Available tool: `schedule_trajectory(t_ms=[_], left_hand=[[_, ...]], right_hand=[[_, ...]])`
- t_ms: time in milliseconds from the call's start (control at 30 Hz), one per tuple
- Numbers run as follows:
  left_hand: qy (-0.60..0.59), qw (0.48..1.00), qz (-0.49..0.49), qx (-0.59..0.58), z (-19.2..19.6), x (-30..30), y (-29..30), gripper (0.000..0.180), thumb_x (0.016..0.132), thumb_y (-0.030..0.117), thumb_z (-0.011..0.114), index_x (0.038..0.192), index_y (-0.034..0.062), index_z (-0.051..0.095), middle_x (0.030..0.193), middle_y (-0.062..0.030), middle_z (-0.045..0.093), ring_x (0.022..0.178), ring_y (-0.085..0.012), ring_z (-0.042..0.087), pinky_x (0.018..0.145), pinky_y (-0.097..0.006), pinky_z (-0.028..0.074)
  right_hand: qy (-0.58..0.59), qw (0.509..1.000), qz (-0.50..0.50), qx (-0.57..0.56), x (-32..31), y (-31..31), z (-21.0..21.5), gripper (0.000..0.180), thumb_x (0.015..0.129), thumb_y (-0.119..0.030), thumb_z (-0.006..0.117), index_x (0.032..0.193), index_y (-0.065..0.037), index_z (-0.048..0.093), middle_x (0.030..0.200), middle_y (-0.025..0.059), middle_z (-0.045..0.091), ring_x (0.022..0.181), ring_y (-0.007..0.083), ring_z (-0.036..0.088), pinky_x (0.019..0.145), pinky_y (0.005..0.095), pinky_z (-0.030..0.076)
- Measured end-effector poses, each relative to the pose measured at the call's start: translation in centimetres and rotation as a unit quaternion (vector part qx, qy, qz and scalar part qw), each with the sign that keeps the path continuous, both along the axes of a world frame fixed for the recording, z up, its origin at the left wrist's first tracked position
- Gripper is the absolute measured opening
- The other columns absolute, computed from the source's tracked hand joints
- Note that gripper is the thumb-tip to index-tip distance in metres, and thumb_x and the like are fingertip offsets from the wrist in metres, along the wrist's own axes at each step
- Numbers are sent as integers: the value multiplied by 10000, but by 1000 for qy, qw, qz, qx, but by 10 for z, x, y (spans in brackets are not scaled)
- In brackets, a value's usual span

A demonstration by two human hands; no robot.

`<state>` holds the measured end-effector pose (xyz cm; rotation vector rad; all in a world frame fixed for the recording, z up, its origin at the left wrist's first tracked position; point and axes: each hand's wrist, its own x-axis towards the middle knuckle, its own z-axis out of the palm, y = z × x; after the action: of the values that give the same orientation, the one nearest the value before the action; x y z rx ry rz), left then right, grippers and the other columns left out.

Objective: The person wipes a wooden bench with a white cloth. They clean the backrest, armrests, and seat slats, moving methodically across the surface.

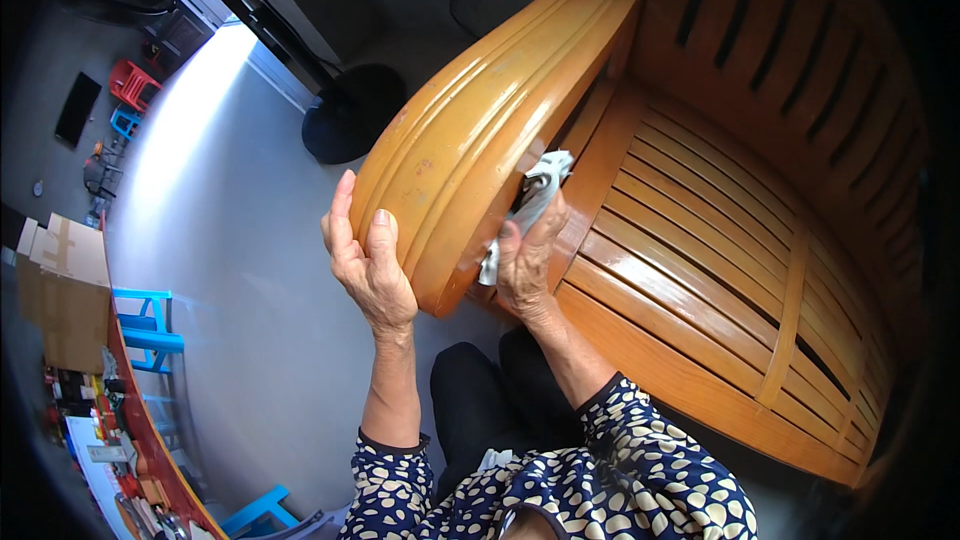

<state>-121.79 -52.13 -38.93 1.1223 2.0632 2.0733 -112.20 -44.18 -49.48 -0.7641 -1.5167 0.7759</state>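
Note:
A broad wooden armrest [450,130] with long carved grooves runs from the bench's back toward me. My left hand [370,260] grips its rounded front end, thumb on top and fingers round the outer side. On the inner side my right hand [530,250] holds a crumpled pale cloth [541,188] with dark patches against the wood. Part of the cloth is hidden by the fingers. Small scuffs and spots show on the armrest's top.
The slatted wooden bench seat [690,250] and backrest [790,50] fill the right. A black round stand base [355,112] is beyond the armrest. To the left are blue stools [150,330], a cardboard box [65,290], a cluttered red-edged table [150,450] and red stools [130,83].

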Motion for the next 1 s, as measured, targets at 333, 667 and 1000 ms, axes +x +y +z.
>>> schedule_trajectory(t_ms=[333, 667, 1000], left_hand=[[-8, 1000, -5, 12, -2, -3, 0, 414, 912, 94, 456, 1305, -36, 463, 1199, -121, 490, 1061, -170, 506, 925, -299, 413], [-26, 999, -10, -17, -2, -2, -3, 420, 939, 106, 441, 1334, -35, 430, 1294, -143, 503, 1084, -158, 528, 938, -280, 416], [-50, 998, -29, 37, -3, -1, 0, 406, 916, 99, 495, 1311, 6, 480, 1111, -47, 459, 890, -99, 497, 806, -252, 439]], right_hand=[[-196, 966, 10, 168, 16, -47, -19, 386, 705, -31, 672, 1071, 25, 566, 1276, 224, 340, 1122, 371, 398, 898, 448, 394], [-271, 918, -79, 278, 25, -31, 2, 248, 671, -134, 671, 905, -52, 668, 1162, 81, 498, 1050, 279, 455, 762, 397, 411], [-417, 839, -30, 347, 17, -35, 5, 345, 676, -194, 584, 970, -35, 671, 1032, 83, 567, 1152, 302, 444, 772, 478, 412]])
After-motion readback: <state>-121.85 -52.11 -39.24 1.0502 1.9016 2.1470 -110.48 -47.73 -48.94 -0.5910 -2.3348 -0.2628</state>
